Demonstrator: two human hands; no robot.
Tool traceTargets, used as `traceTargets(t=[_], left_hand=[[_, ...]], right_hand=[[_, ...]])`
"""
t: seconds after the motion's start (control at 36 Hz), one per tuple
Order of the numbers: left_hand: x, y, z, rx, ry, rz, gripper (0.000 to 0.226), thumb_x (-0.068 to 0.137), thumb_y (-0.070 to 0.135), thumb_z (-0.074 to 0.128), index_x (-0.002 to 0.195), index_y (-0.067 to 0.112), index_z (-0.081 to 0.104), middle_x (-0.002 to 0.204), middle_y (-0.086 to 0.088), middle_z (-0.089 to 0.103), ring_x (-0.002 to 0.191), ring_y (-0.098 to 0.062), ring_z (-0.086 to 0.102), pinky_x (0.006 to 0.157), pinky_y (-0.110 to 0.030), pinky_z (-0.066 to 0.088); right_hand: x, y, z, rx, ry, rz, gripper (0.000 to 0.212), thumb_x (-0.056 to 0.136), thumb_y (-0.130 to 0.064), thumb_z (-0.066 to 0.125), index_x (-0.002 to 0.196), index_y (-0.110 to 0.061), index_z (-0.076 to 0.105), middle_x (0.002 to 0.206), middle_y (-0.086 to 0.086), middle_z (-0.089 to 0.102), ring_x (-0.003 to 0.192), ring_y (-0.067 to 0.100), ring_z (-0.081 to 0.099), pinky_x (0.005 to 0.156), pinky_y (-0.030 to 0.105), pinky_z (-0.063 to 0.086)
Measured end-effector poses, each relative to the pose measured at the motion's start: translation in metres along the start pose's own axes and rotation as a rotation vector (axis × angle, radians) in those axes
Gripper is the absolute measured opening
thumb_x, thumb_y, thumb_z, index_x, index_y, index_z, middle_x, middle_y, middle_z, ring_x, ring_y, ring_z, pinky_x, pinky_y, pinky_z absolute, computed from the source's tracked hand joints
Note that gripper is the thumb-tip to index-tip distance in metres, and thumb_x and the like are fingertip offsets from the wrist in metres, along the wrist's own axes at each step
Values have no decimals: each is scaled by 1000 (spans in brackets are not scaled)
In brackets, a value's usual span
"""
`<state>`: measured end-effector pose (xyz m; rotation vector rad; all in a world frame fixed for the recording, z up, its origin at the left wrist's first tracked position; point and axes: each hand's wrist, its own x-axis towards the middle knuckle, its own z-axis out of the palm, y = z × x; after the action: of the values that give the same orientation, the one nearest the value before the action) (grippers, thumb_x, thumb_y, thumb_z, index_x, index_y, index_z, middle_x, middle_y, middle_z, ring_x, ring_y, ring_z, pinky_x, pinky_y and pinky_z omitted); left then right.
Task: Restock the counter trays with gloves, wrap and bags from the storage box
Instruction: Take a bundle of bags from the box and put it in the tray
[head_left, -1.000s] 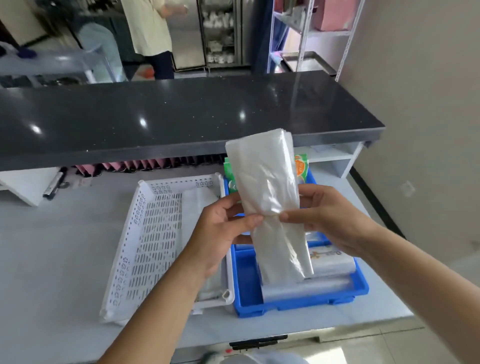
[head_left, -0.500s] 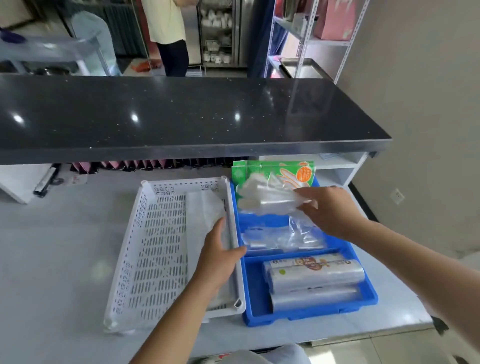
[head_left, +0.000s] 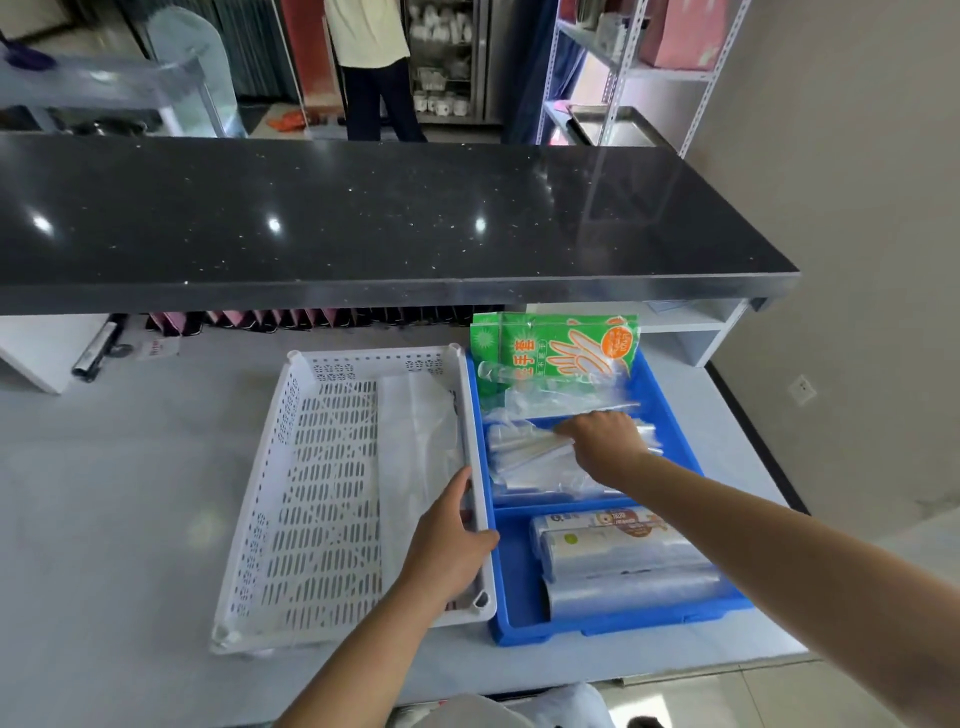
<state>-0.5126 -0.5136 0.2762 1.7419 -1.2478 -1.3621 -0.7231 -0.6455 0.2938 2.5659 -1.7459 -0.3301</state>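
A white perforated tray (head_left: 332, 499) lies on the grey worktop with a translucent plastic sheet (head_left: 415, 441) along its right side. My left hand (head_left: 449, 545) grips the tray's right rim, thumb outside and fingers inside. To its right sits a blue tray (head_left: 675, 415). At the blue tray's far end leans a green pack of gloves (head_left: 550, 345), and two rolls of wrap (head_left: 623, 558) lie at its near end. My right hand (head_left: 605, 441) is closed on a pack of clear bags (head_left: 530, 467), pressed low in the middle compartment.
A raised black counter (head_left: 363, 218) overhangs the far edge of the worktop. A person (head_left: 371, 67) stands beyond it by a metal rack (head_left: 623, 67). A white plastic bag (head_left: 561, 704) lies at the bottom edge. The wall is close on the right.
My left hand let go of the bag pack and moved to the white tray's rim. My right hand carried the pack down into the blue tray's middle compartment.
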Motion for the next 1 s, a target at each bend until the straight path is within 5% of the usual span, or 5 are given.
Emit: traceTargets(t=[0.25, 0.5, 0.61, 0.69, 1.0], left_hand=[[-1, 0, -1, 0, -1, -6, 83, 86, 10, 71, 149, 46, 29, 110, 35, 50, 95, 8, 58, 60, -7, 50], [-2, -1, 0, -14, 6, -21, 84, 87, 7, 71, 150, 45, 29, 102, 39, 48, 94, 10, 57, 60, -8, 50], [-2, -1, 0, -30, 6, -34, 84, 87, 6, 71, 149, 45, 30, 103, 38, 49, 94, 9, 58, 61, -10, 53], [-2, -1, 1, -33, 10, -38, 83, 87, 6, 71, 149, 45, 32, 104, 39, 49, 93, 10, 58, 60, -10, 53], [-17, 2, 13, -15, 118, -44, 67, 94, 13, 63, 148, 44, 36, 119, 29, 50, 89, 10, 57, 57, -7, 49]], right_hand=[[20, 20, -28, 155, -344, -50, 47, 87, -19, 72, 133, -19, 61, 131, 8, 64, 119, 28, 59, 96, 35, 45], [-12, 5, -6, 279, 287, 41, 29, 97, -19, 53, 122, -24, 67, 119, 2, 72, 100, 22, 68, 79, 35, 54], [-29, 1, 19, 337, 65, -11, 53, 103, -40, 38, 153, -24, 31, 161, 0, 30, 150, 23, 23, 119, 45, 26], [-32, 2, 30, 346, 7, -60, 62, 104, -48, 28, 158, -25, 11, 167, -2, 6, 153, 22, -3, 124, 44, 7], [-30, 8, 37, 468, 26, -88, 69, 100, -59, 29, 158, -26, 12, 167, -2, 4, 153, 20, -8, 122, 42, 1]])
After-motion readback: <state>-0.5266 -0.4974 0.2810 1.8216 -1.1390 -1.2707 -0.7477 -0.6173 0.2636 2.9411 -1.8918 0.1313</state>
